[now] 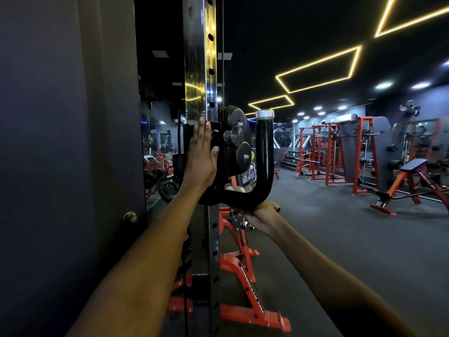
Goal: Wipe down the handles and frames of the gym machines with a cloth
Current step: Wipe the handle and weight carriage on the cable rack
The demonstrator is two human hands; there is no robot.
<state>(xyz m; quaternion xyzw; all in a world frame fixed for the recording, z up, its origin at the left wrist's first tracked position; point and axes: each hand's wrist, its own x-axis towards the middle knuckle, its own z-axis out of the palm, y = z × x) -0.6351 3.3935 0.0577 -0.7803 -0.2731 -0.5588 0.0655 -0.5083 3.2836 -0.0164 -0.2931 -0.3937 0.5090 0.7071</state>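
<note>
A black steel upright [201, 69] with a row of holes rises in front of me. On it rides a black pulley carriage [217, 135] with round pulley discs [237, 132] and a thick black U-shaped handle [263, 154] capped in silver. My left hand [200, 154] lies flat against the carriage's left side, fingers straight up, thumb hooked over its front. From below, my right hand [261, 216] cups the bend of the handle, fingers curled around it. No cloth is visible in either hand.
A dark door with a brass knob [130, 217] stands close on the left. The machine's orange base [245, 271] spreads over the floor below my arms. Orange racks [340, 152] and an incline bench [410, 178] stand far right across open grey floor.
</note>
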